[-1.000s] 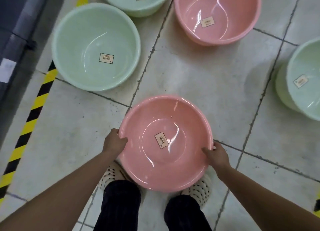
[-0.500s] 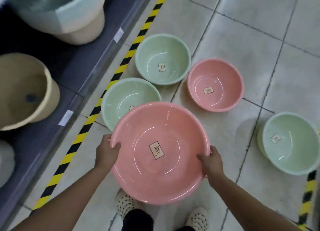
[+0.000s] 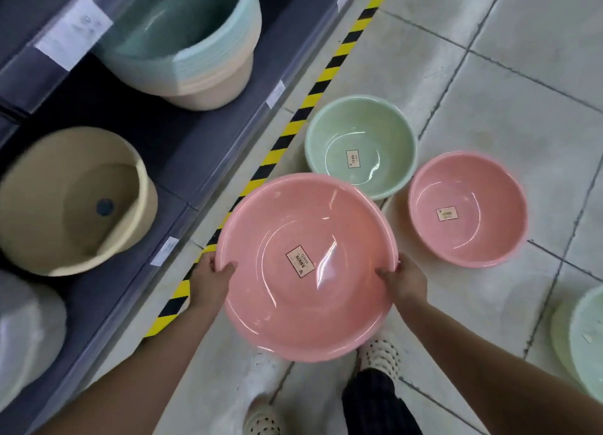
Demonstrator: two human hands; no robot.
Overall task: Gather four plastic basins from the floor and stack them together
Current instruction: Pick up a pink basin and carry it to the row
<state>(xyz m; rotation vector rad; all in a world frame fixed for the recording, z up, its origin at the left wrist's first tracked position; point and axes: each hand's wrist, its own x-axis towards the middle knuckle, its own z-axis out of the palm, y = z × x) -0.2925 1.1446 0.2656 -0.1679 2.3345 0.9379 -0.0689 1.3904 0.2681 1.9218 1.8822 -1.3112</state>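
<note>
I see pale floor tiles (image 3: 509, 85) and striped tape (image 3: 293, 128) running past my left hand (image 3: 208, 283) beside a dark shelf (image 3: 182, 141) of tubs (image 3: 75, 203). My left hand and right hand (image 3: 406, 279) clamp opposite rims of the pink basin (image 3: 306, 265), raised and empty but for a label. Beyond it sit a green basin (image 3: 360, 145) and a second pink one (image 3: 466, 209); another green one (image 3: 584, 340) lies right of my right hand.

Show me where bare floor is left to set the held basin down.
Bare tile lies right of the pink plastic basin on the floor, toward the green basin at the right edge. Crowded: the green round basin by the striped tape, touching that pink one.
</note>
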